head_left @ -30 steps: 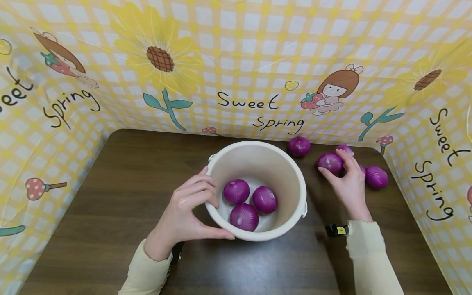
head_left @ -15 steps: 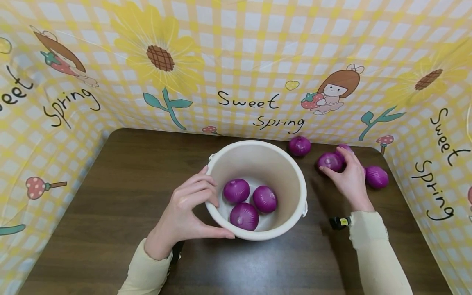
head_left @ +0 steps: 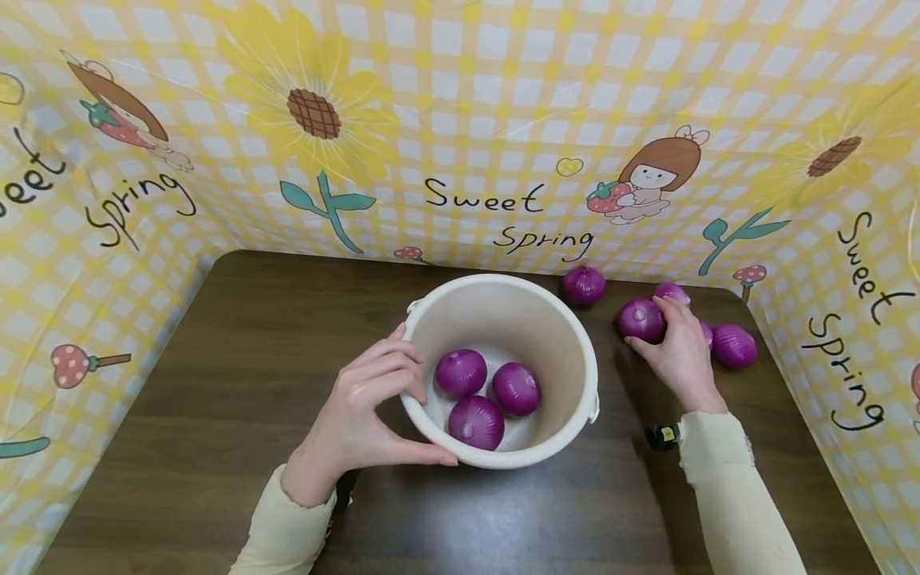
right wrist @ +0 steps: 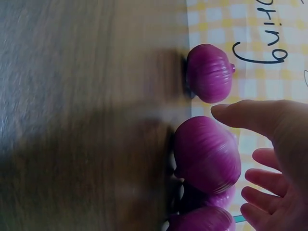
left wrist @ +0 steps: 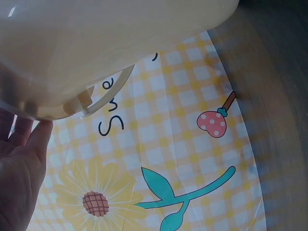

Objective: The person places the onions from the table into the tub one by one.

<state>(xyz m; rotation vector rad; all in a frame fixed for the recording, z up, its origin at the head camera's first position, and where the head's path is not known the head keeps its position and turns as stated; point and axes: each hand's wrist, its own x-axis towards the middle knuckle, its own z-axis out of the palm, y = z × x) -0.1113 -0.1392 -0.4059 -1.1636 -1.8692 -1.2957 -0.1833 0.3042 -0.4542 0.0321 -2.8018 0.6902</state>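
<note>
My left hand [head_left: 370,399] holds the left side of a cream bucket [head_left: 585,351] by its rim, the thumb along the near edge. Inside, on the bottom, lie three purple onions [head_left: 477,423]. At the right of the table my right hand [head_left: 683,351] is at another purple onion [head_left: 641,319], thumb at its near side and index finger at its far right. In the right wrist view the thumb and spread fingers stand beside that onion [right wrist: 207,154], not closed round it. The left wrist view shows fingers [left wrist: 41,137] up against the bucket's rim.
A single onion [head_left: 584,286] sits at the back edge, left of the others. More onions, one at the right [head_left: 734,346] and one behind [head_left: 672,295], crowd round the right hand. Patterned cloth [head_left: 474,120] walls the brown table [head_left: 216,399] at the back and sides.
My right hand has shifted slightly, its thumb and index finger moving a little to the right along the onion. The left hand, bucket and onions look the same.
</note>
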